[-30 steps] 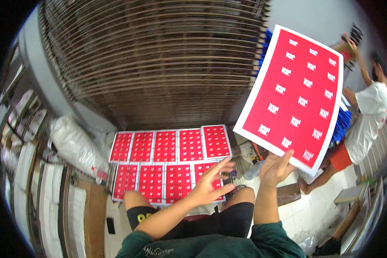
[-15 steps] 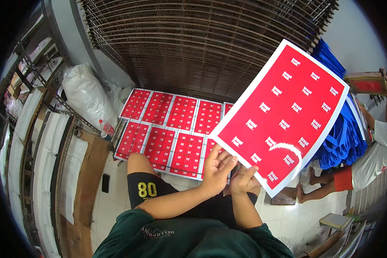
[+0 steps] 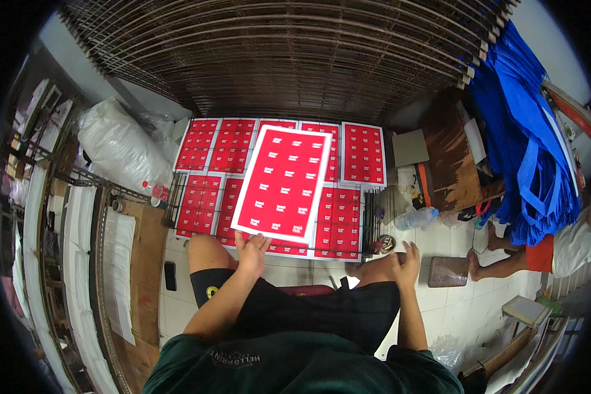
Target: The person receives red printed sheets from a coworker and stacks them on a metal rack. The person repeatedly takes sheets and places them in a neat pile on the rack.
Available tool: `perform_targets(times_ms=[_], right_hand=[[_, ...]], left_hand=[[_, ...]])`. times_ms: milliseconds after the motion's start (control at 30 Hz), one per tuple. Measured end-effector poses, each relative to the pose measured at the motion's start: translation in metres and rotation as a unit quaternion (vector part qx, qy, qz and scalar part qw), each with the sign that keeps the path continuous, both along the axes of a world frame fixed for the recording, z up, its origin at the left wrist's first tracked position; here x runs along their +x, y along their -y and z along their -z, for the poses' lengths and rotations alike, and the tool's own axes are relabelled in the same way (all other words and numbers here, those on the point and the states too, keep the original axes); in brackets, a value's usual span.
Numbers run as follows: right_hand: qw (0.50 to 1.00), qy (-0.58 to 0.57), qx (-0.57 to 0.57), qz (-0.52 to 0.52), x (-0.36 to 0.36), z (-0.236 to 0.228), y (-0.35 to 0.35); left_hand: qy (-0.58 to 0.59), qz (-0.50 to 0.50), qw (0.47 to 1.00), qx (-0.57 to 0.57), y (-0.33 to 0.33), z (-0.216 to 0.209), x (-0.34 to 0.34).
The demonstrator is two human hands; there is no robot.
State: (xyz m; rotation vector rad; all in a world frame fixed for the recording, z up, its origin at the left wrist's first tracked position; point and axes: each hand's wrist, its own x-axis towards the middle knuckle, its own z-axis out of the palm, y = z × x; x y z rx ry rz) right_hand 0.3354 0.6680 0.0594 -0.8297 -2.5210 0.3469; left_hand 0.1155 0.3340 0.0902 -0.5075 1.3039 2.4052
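A red printed sheet with a white border (image 3: 282,184) is tilted over rows of matching red sheets (image 3: 364,152) on the rack's lowest level. Its near-left edge is gripped by my left hand (image 3: 250,252), thumb on top. Over my right knee, my right hand (image 3: 406,264) is off the sheet, its fingers spread and nothing in them. Part of the rows beneath is hidden by the held sheet.
Stacked wire rack shelves (image 3: 276,59) rise at the far side. Blue fabric (image 3: 525,151) hangs at right near another person's legs (image 3: 505,262). A plastic bottle (image 3: 419,218) and a brown block (image 3: 448,271) lie on the floor. White plastic-wrapped bundles (image 3: 111,144) are at left.
The sheet has swung left from the right side and now lies over the rows. My right hand has let go of it and moved right; my left hand has moved left with it.
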Motion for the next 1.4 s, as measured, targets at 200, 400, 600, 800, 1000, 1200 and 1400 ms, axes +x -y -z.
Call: perform_targets(times_ms=[200,400,600,800,1000,1200,1400], right_hand=[[0.949,0.088,-0.280,0.110,-0.011,0.007,-0.017],[0.953,0.153,-0.242,0.099,-0.026,0.004,-0.026],[0.942,0.188,-0.254,0.113,-0.031,-0.004,-0.036],[0.931,0.196,-0.280,0.129,-0.034,-0.002,-0.044],[0.930,0.198,-0.281,0.129,-0.038,-0.003,-0.046],[0.929,0.193,-0.290,0.124,-0.044,-0.003,-0.047],[0.932,0.189,-0.284,0.118,-0.049,-0.004,-0.047]], left_hand=[[0.014,-0.002,0.999,-0.046,-0.067,0.085,-0.078],[0.036,0.032,0.998,-0.050,-0.165,0.127,-0.130],[0.012,0.023,0.999,-0.042,-0.208,0.200,-0.159],[0.060,0.008,0.997,-0.040,-0.223,0.231,-0.173],[0.077,0.004,0.991,-0.113,-0.234,0.250,-0.179],[0.108,0.021,0.988,-0.104,-0.237,0.256,-0.182],[0.097,-0.008,0.985,-0.140,-0.240,0.271,-0.182]])
